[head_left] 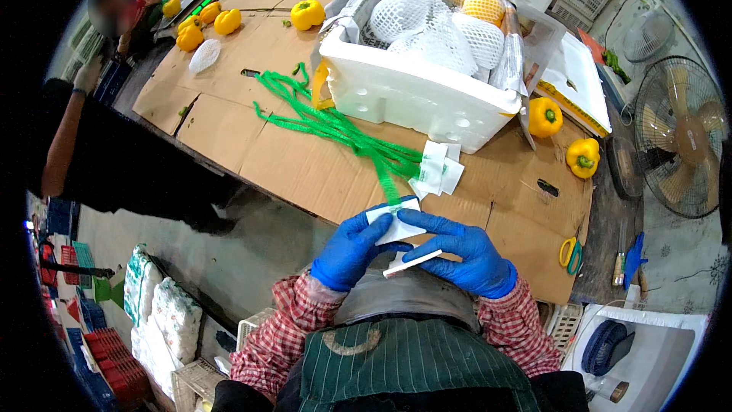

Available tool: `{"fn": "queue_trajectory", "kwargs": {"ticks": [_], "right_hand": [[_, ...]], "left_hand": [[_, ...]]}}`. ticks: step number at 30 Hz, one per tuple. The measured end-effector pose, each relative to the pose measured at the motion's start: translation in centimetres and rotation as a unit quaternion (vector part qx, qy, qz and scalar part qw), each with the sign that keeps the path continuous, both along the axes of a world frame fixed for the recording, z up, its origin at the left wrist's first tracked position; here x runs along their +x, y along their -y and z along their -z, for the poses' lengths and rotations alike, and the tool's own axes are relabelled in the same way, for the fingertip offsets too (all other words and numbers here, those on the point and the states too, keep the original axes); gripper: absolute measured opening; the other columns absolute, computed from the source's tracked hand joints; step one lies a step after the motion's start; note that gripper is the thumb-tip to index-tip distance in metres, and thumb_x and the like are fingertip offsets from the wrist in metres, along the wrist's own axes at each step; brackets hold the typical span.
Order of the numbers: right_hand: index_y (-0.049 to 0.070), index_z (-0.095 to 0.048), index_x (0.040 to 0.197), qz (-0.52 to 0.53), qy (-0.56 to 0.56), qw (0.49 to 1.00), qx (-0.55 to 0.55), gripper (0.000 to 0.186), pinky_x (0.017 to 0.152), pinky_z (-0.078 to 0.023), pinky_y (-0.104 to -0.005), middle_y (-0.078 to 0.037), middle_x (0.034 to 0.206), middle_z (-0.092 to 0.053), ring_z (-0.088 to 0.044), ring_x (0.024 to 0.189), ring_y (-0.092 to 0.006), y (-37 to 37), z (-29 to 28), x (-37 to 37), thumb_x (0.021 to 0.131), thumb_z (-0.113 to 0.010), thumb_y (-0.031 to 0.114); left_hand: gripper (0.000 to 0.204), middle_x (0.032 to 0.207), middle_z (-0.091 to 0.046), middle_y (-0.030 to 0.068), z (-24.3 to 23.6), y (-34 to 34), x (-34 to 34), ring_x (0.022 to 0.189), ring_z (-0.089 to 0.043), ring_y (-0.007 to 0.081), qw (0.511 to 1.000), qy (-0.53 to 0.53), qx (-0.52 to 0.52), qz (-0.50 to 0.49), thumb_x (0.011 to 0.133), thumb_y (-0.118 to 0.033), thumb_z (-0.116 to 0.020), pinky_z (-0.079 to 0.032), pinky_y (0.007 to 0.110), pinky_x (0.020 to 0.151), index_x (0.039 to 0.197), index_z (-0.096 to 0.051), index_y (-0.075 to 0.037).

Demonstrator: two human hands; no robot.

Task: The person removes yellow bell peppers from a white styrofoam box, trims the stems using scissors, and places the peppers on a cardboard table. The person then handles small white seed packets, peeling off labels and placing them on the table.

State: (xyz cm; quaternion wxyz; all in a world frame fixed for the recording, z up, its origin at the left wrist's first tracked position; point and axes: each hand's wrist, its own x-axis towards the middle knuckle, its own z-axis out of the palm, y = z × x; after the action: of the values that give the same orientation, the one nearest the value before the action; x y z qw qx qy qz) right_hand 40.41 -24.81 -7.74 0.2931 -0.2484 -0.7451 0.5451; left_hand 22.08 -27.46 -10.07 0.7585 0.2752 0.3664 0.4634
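Both my hands wear blue gloves and meet low over the table's near edge. My left hand point(345, 253) pinches a white card tag point(398, 230) at the end of a green fuzzy strip point(386, 181). The fingertips of my right hand point(474, 258) press on the tag's other side. Between the right hand's fingers sits a thin white stack point(412, 262), seen edge-on, perhaps stickers or cards. Just beyond lies a loose bundle of green strips point(328, 128), with several white tags point(436, 169) at its right end.
A white foam box point(415, 99) holds net-wrapped peppers. Yellow bell peppers point(307, 14) lie around on the cardboard-covered table point(290, 175). Scissors point(570, 255) rest at right, near a standing fan point(682, 133). Another person point(114, 137) stands at the left.
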Motion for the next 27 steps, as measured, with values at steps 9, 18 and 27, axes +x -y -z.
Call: {"fn": "queue_trajectory", "kwargs": {"ticks": [9,18,27], "right_hand": [[0.0,-0.05,0.101,0.17,-0.05,0.965,-0.191,0.023,0.076,-0.041,-0.0238,-0.008,0.095,-0.055,-0.05,0.086,-0.0101,1.0,-1.9,-0.5,0.078,-0.051,0.004],[0.0,-0.053,0.093,0.228,-0.042,0.952,-0.199,0.02,0.065,-0.042,-0.0207,-0.004,0.08,-0.057,-0.052,0.073,-0.007,0.9,-1.6,-1.8,0.076,-0.057,0.009],[0.001,-0.054,0.093,0.219,-0.073,0.954,-0.194,0.018,0.064,-0.042,-0.0209,-0.004,0.08,-0.057,-0.052,0.073,-0.007,1.6,-2.5,-2.3,0.077,-0.055,0.008]], "left_hand": [[0.035,0.104,-0.052,0.0117,-1.2,0.2,1.0,0.095,-0.051,0.0201,0.991,-0.024,0.031,-0.125,0.081,-0.008,-0.045,-0.043,0.029,0.08,0.115,-0.041,0.001],[0.038,0.112,-0.047,0.0097,-2.4,2.1,1.5,0.101,-0.045,0.0153,0.996,-0.032,0.017,-0.076,0.079,0.001,-0.046,-0.038,0.027,0.086,0.116,-0.039,0.0],[0.038,0.11,-0.048,0.0109,-2.5,2.3,1.5,0.1,-0.046,0.0157,0.994,-0.014,0.036,-0.103,0.079,0.002,-0.044,-0.037,0.026,0.085,0.117,-0.038,0.001]]}}
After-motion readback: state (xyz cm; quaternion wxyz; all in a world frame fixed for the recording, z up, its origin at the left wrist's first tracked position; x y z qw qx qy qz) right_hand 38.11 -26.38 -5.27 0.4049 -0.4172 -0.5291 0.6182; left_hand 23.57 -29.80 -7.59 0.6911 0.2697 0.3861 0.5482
